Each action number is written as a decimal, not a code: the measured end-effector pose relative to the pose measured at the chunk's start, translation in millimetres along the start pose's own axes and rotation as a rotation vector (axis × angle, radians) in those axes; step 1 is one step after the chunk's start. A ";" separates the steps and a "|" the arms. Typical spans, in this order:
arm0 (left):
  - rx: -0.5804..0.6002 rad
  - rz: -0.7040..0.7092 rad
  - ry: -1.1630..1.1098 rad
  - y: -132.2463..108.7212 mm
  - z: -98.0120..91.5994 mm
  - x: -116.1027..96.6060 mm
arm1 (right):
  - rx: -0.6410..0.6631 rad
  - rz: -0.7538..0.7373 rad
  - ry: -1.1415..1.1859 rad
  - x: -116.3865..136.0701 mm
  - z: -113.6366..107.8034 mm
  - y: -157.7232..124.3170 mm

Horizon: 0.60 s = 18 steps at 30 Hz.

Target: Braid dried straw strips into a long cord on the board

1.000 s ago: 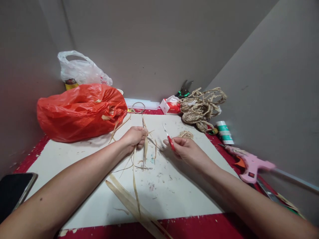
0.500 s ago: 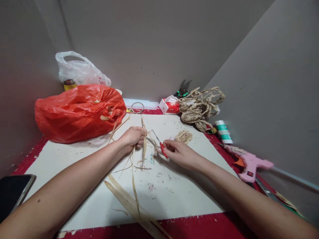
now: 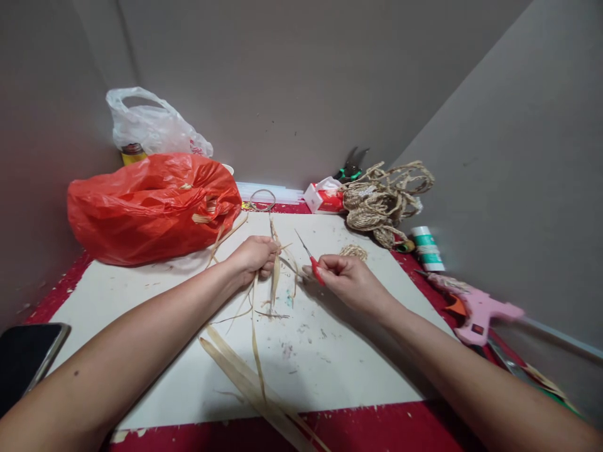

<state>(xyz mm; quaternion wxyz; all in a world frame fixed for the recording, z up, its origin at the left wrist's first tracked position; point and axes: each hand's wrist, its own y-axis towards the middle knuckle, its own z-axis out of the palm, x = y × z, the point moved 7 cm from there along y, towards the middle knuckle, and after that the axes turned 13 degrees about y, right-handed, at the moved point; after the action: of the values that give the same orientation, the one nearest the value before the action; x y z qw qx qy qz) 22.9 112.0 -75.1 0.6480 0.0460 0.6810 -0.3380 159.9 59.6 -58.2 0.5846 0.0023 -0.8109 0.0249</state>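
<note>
My left hand (image 3: 258, 258) is closed over the white board, pinching a thin braid of dried straw strips (image 3: 275, 282). Loose ends hang down from the fingers. To its right, my right hand (image 3: 346, 276) grips small red-handled scissors (image 3: 317, 272), their slim blades pointing up and to the left, apart from the straw. Behind the right hand lies a small coiled straw piece (image 3: 354, 252), partly hidden. Long flat straw strips (image 3: 235, 364) stretch across the board toward the front edge.
A red plastic bag (image 3: 155, 210) bulges at the left, a phone (image 3: 31, 361) nearer me. Coiled rope (image 3: 377, 204) and a tissue pack (image 3: 325, 198) stand at the back right. A pink glue gun (image 3: 485, 314) and a white-green roll (image 3: 428, 248) lie along the right edge.
My right hand has drawn the scissors slightly to the right, away from the straw, and their blades look closer together. My left hand keeps its hold on the braid.
</note>
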 end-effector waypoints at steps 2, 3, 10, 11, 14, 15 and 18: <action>0.000 0.001 0.001 0.9 -0.3 0.7 | -0.036 -0.011 -0.062 -1.4 -10.6 0.3; 0.001 0.000 0.001 1.1 -0.5 1.0 | -0.052 -0.009 -0.127 -2.1 -17.5 0.4; 0.024 -0.003 -0.024 1.1 -0.1 1.2 | -0.261 0.104 -0.795 -14.4 -90.1 0.0; 0.028 -0.001 -0.029 1.6 0.0 1.6 | -0.265 0.113 -0.816 -17.6 -98.4 0.9; 0.040 0.012 -0.038 4.1 -0.1 2.7 | -0.209 0.185 -0.783 -29.1 -117.2 3.6; 0.040 0.015 -0.040 5.0 -0.4 3.1 | -0.176 0.233 -0.738 -33.1 -121.8 3.7; 0.032 0.018 -0.041 6.8 -2.0 3.9 | -0.114 0.363 -0.577 -37.3 -129.7 -0.1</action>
<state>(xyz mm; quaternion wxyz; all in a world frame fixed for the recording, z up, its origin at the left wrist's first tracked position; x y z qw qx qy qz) 24.0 116.8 -81.6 0.6639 0.0554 0.6618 -0.3438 294.7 64.1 -52.7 0.3167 -0.1677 -0.9300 0.0815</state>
